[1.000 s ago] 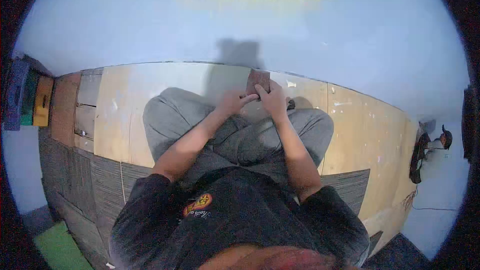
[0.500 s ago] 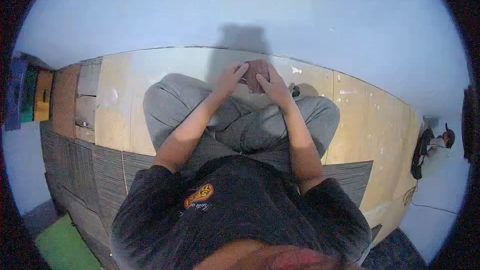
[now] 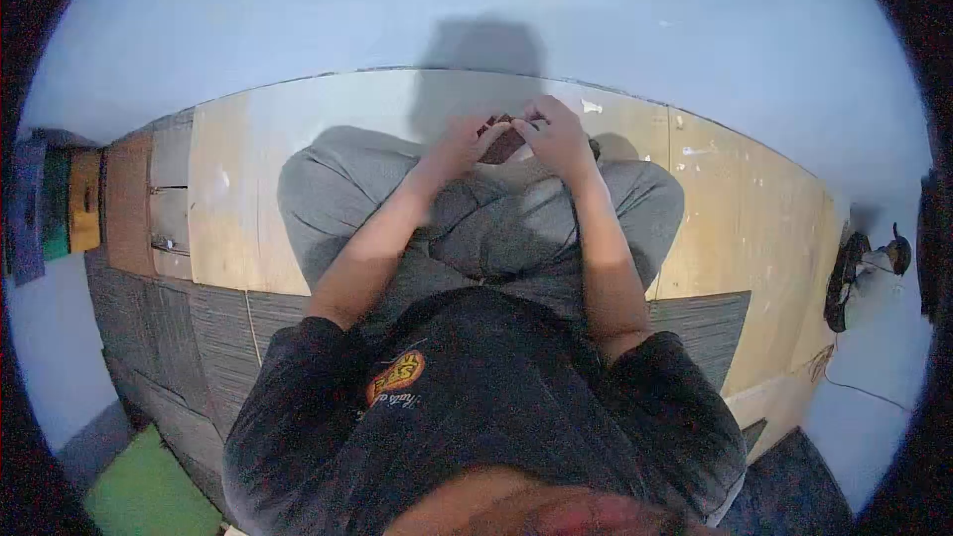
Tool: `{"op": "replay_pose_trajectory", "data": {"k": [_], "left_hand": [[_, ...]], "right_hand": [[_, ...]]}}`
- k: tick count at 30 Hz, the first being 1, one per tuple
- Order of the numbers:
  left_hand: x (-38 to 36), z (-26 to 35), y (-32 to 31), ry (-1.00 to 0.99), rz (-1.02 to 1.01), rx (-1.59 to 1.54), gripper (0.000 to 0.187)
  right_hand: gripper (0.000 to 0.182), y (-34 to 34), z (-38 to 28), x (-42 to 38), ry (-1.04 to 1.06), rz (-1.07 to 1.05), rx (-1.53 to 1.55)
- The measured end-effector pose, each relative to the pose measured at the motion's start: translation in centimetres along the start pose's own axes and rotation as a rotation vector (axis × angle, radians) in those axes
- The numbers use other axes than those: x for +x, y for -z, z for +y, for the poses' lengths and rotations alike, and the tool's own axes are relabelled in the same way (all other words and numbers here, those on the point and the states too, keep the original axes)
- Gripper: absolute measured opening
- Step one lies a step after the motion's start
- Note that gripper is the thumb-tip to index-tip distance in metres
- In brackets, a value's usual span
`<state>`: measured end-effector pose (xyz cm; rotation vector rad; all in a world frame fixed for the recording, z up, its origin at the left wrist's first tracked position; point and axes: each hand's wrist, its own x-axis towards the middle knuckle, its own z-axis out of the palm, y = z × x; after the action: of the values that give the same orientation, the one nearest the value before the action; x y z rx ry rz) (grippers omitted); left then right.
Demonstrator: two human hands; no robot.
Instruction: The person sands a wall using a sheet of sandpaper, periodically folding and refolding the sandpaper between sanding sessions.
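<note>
Both of my hands are together above my crossed legs, in front of the wall. Between them is a small, flat, dark reddish-brown piece (image 3: 504, 146), which looks like a wallet or a folded sheet; its exact kind cannot be made out. My left hand (image 3: 462, 146) grips its left side, thumb pointing inward. On the other side, my right hand (image 3: 558, 142) pinches the top right edge with thumb and bent fingers. The fingers cover much of the piece. A small dark object (image 3: 595, 149) shows partly behind my right hand, too hidden to name.
I sit on a floor of pale wooden boards (image 3: 223, 199) and grey ribbed panels (image 3: 700, 323). A bluish-white wall (image 3: 298, 20) rises just ahead. At the far right stands a dark fan-like object (image 3: 849, 273) with a cable. A green mat (image 3: 149, 486) lies at lower left.
The brown piece, broad and flat before, now shows smaller between closer hands. My right hand has shifted up to its top edge, with its fingers more bent. The camera view has tilted slightly.
</note>
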<state>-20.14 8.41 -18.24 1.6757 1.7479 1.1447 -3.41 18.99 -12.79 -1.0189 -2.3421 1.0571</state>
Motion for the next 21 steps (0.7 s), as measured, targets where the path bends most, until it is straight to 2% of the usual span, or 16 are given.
{"op": "replay_pose_trajectory", "data": {"k": [1,3,4,6,8,9,10,11,13,15,18,19,21], "left_hand": [[0.2,0.1,0.2,0.074,-0.072,-0.052,0.033],[0.6,0.5,0.6,0.228,-0.215,-0.151,0.041],[0.6,0.4,0.6,0.242,-0.214,-0.141,0.042],[0.6,0.2,0.3,0.268,-0.214,-0.127,0.043],[0.2,0.7,0.5,0.167,-0.188,-0.285,0.044],[0.5,1.2,0.8,0.329,-0.228,-0.379,0.044],[0.9,1.6,1.2,0.487,-0.266,-0.469,0.043],[1.2,2.0,1.8,0.565,-0.315,-0.477,0.043],[0.5,-1.7,-0.5,0.205,-0.166,-0.420,0.040],[0.4,-1.6,-0.5,0.331,-0.166,-0.558,0.039],[0.3,-1.0,-0.6,0.293,-0.101,-0.544,0.040],[0.3,-0.9,-0.3,0.214,-0.106,-0.523,0.040],[0.1,-0.1,0.9,0.228,-0.223,-0.288,0.044]], "right_hand": [[0.021,-0.2,1.4,0.1,0.151,0.036,-0.022],[0.023,0.2,0.9,0.2,0.051,-0.047,-0.066],[0.024,0.2,0.6,0.2,0.001,-0.086,-0.087],[0.026,0.0,1.2,0.2,0.049,-0.065,-0.084],[0.025,0.3,1.4,0.1,0.051,-0.054,-0.109],[0.023,-0.1,1.6,0.1,0.055,-0.026,0.101],[0.022,0.1,1.7,0.2,0.072,-0.014,0.064],[0.021,0.6,0.7,0.1,0.085,-0.006,0.027],[0.023,0.5,1.2,0.2,0.145,-0.021,-0.010],[0.023,0.1,2.0,0.5,0.205,-0.044,-0.045],[0.023,0.1,0.9,0.1,0.234,0.013,-0.070],[0.023,0.0,1.3,0.1,0.223,0.005,-0.084],[0.026,0.8,-0.9,-0.3,0.128,-0.033,-0.056]]}}
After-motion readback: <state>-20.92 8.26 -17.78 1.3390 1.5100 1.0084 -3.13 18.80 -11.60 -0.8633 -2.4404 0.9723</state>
